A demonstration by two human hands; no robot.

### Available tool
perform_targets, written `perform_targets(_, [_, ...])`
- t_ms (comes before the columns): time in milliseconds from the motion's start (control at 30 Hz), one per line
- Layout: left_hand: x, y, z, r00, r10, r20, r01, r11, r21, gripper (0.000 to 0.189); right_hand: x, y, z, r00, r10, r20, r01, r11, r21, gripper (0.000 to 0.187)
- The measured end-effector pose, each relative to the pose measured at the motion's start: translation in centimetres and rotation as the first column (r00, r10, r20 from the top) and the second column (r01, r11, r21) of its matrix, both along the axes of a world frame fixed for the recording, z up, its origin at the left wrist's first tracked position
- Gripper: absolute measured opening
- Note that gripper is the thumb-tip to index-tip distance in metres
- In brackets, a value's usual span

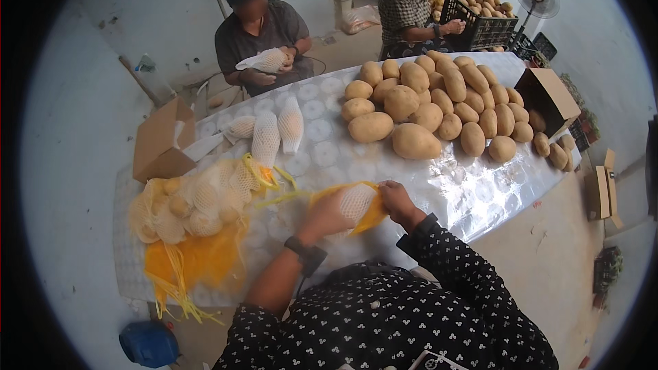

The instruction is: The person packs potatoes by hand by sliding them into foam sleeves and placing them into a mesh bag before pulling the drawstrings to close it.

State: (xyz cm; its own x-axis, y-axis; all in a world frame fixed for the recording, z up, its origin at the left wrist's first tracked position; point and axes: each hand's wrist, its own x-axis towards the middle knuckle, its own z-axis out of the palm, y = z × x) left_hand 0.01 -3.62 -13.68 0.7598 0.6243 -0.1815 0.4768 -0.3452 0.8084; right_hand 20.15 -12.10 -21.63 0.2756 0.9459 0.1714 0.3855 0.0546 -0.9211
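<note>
My right hand (400,201) pinches the edge of a yellow mesh bag (374,218) over the table. Blurred by motion, my left hand (324,216) is at the bag's other side, gripping a potato in a white foam net sleeve (358,201). The sleeve lies against the yellow mesh; whether it is fully inside cannot be told. To the left are filled mesh bags of sleeved potatoes (200,205), with flat yellow mesh bags (195,262) and their drawstrings nearer me. Beyond my hands stand sleeved potatoes (266,139), one in a bag with yellow ties.
A heap of bare potatoes (416,139) covers the table's (329,159) right half, before a tipped cardboard box (552,95). Another cardboard box (164,139) sits at left. Across the table, a person (262,36) handles a sleeved potato; another person (411,15) is beside a potato crate (480,28).
</note>
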Motion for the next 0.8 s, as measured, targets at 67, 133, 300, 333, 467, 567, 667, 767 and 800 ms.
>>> perform_targets(67, [-0.5, -0.2, -1.8, 0.993, 0.025, -0.119, 0.009, 0.961, 0.277, 0.052, -3.1, 0.5, 6.9, 0.966, -0.102, -0.238, 0.050, 0.975, -0.217, 0.027])
perform_targets(133, [0.2, -0.6, -0.5, 0.993, 0.032, -0.110, -0.001, 0.963, 0.270, 0.062, -3.4, 0.0, 10.1, 0.860, -0.288, -0.421, 0.088, 0.897, -0.433, 0.027])
perform_targets(300, [0.5, -1.1, 6.4, 0.977, 0.140, -0.159, -0.101, 0.968, 0.230, 0.071, -0.9, -1.1, 10.5, 0.962, -0.106, -0.252, -0.075, 0.784, -0.616, 0.027])
perform_targets(333, [0.4, -1.0, 6.4, 0.972, 0.155, -0.177, -0.104, 0.958, 0.268, 0.071, -0.8, -1.0, 10.4, 0.963, -0.099, -0.249, -0.078, 0.785, -0.615, 0.027])
perform_targets(467, [-0.1, -0.7, 3.9, 0.953, 0.183, -0.242, -0.102, 0.945, 0.311, 0.073, -2.3, -0.5, 11.8, 0.815, -0.113, -0.568, -0.143, 0.911, -0.386, 0.023])
perform_targets(567, [1.4, -1.1, 6.9, 0.921, 0.212, -0.326, -0.108, 0.945, 0.310, 0.073, -2.2, -0.5, 11.6, 0.736, -0.065, -0.674, -0.157, 0.952, -0.264, 0.021])
perform_targets(667, [0.9, -0.9, 4.9, 0.928, 0.277, -0.249, -0.147, 0.887, 0.438, 0.074, -2.6, -0.6, 11.1, 0.710, -0.109, -0.696, -0.164, 0.935, -0.314, 0.019])
perform_targets(767, [2.1, -1.1, 7.4, 0.921, 0.265, -0.286, -0.144, 0.913, 0.382, 0.078, -3.5, -0.8, 11.9, 0.731, -0.172, -0.661, -0.153, 0.901, -0.405, 0.019])
perform_targets(800, [2.5, -1.4, 7.8, 0.920, 0.265, -0.290, -0.145, 0.915, 0.378, 0.078, -4.3, -1.1, 12.8, 0.750, -0.180, -0.637, -0.156, 0.887, -0.434, 0.019])
